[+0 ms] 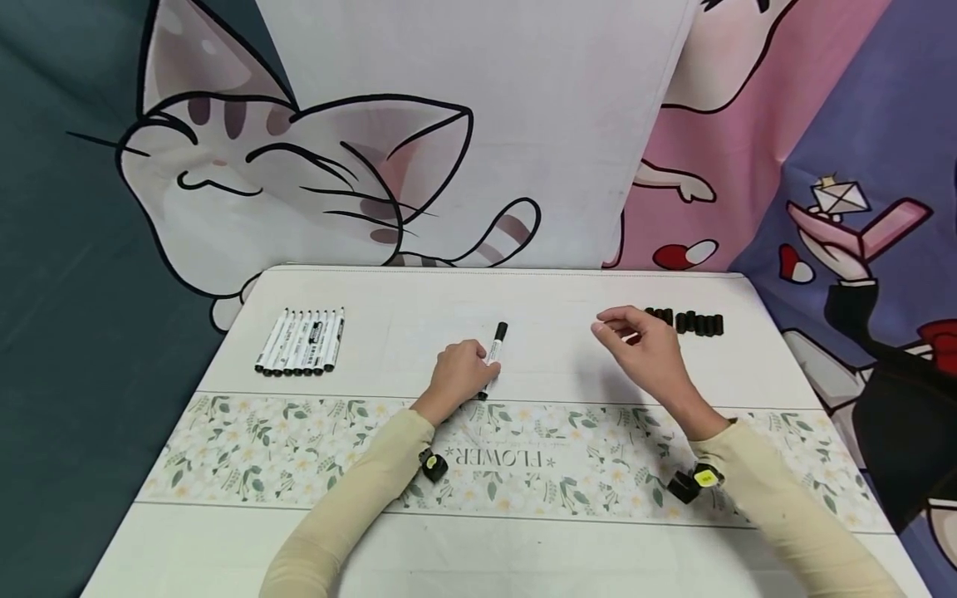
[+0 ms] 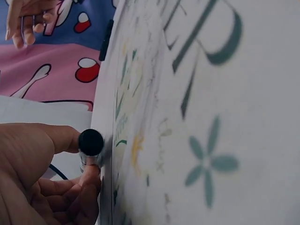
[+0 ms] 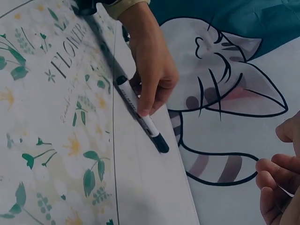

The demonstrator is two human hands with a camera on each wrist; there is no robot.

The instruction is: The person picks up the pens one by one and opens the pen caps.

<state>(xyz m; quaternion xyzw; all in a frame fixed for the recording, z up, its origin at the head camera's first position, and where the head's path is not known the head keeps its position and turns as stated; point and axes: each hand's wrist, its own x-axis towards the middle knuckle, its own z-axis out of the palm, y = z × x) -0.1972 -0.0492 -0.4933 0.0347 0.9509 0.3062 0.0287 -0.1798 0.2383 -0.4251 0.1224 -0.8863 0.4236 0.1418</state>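
Note:
My left hand pinches a white marker with a black cap between thumb and fingers, low over the middle of the table. Seen from the left wrist, the marker's round black end points at the camera. The right wrist view shows the marker slanting, its black cap away from the wrist. To its right, my right hand hovers over the table with loosely bent fingers and holds nothing. Just beyond that hand lie several short black cylinders, partly hidden by it.
A row of several white markers with narrow dark tips lies side by side at the left. A flower-print band crosses the white table. Behind the table hangs a cartoon cat curtain.

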